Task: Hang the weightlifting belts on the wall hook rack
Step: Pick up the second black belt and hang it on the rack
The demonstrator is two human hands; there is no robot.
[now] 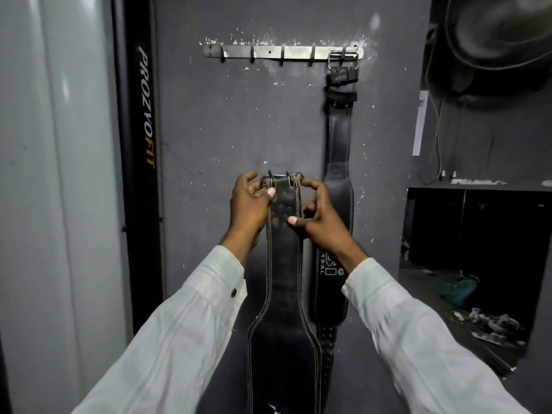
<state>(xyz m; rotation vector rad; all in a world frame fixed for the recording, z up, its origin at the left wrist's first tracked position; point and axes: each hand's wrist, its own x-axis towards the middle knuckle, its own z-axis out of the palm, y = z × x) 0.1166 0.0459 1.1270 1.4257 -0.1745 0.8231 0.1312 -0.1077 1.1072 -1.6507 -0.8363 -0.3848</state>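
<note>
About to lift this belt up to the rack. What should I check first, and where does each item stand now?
1. Left hand grips the black stitched leather belt at its top end: ok.
2. Right hand grips the same end: ok.
3. Metal buckle uppermost: ok.
4. Steel wall hook rack has free hooks: ok, four bare.
5. Buckle at hook height: not ok, well below.
6. Held belt apart from the hung black leather belt on the rightmost hook: cannot tell, they overlap.
</note>
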